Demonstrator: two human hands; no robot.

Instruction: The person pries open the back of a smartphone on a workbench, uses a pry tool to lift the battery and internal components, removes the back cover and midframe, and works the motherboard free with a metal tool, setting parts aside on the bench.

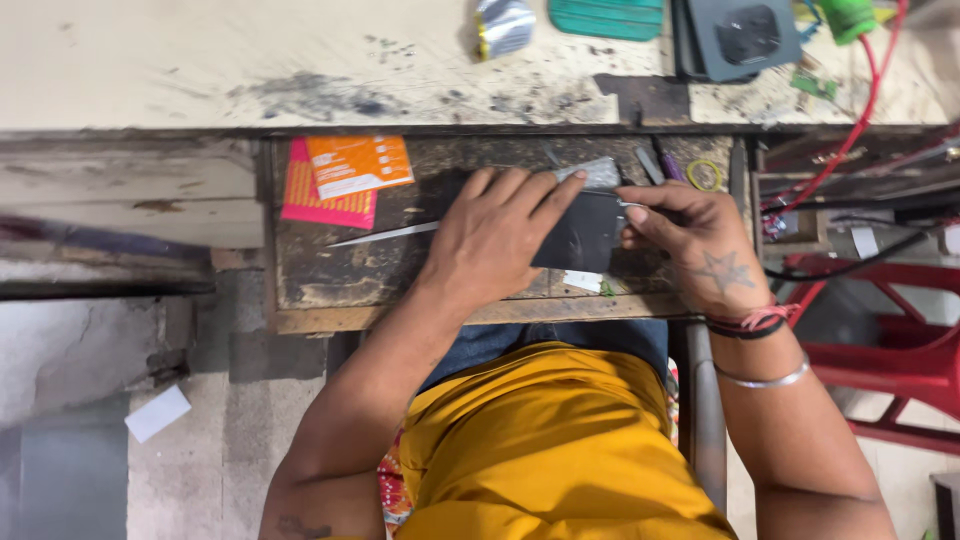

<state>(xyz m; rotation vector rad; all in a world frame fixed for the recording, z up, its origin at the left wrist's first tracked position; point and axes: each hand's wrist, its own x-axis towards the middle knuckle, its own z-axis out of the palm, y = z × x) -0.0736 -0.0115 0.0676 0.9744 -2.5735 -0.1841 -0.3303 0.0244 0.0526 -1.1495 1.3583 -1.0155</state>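
Both hands work over a dark flat device lying in an open wooden drawer. I see my left hand spread flat, palm down, pressing on the device's left part, fingers reaching to its top edge. My right hand pinches the device's right edge between thumb and fingertips.

At the drawer's back left corner lies an orange rectangular card with white print, overlapping a pink packet beneath it. A thin metal strip pokes out leftward from under my left hand. A yellow ring sits at the drawer's back right.

Above, the worn, stained pale tabletop carries a teal ribbed case and a grey device. A red plastic chair stands at my right, concrete floor below.
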